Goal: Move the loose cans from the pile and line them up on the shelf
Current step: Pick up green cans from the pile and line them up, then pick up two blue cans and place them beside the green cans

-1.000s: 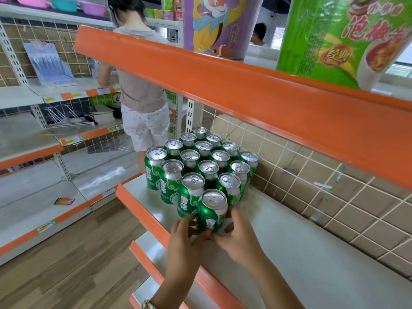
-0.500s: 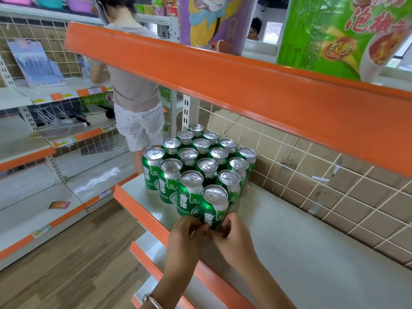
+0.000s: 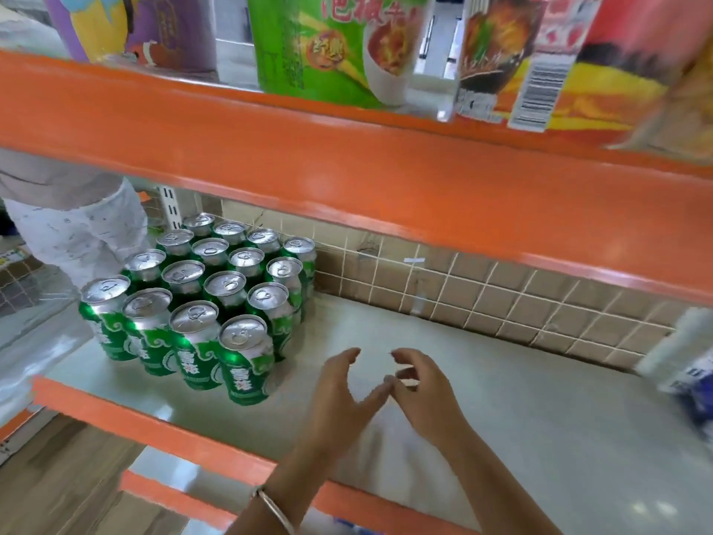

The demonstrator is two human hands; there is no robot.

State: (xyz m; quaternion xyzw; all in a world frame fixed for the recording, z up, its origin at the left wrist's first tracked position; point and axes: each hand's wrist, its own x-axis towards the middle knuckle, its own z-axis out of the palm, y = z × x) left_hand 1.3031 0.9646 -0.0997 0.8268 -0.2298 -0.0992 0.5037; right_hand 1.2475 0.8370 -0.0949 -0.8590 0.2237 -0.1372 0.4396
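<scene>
- Green aluminium drink cans with silver tops (image 3: 200, 303): sixteen stand upright in a tight block, four rows of four, at the left end of the shelf; the back row stands just beside the back panel.
- Nearest green can (image 3: 247, 364): it forms the front right corner of the block, touching its neighbours (label facing you).
- Pale grey metal shelf with an orange front lip (image 3: 521, 411): the cans stand on it; the surface to their right is where your hands hover.
- Your left hand (image 3: 339, 395): it holds nothing, fingers loosely curved and thumb spread, raised above the shelf to the right of the nearest can and apart from it.
- Your right hand (image 3: 420, 391): likewise empty, fingers loosely curled, just beside the left hand; the left thumb tip appears to meet its fingers.
- Thin silver bracelet (image 3: 274, 509): on your left wrist.
- Orange edge of the upper shelf (image 3: 347, 175): it runs across the view above the cans and carries a large green printed noodle package (image 3: 328, 48).
- White wire grid over brown cardboard (image 3: 501, 299): it backs the lower shelf.
- Another person in white shorts (image 3: 73, 233): standing behind the cans, at the left.
</scene>
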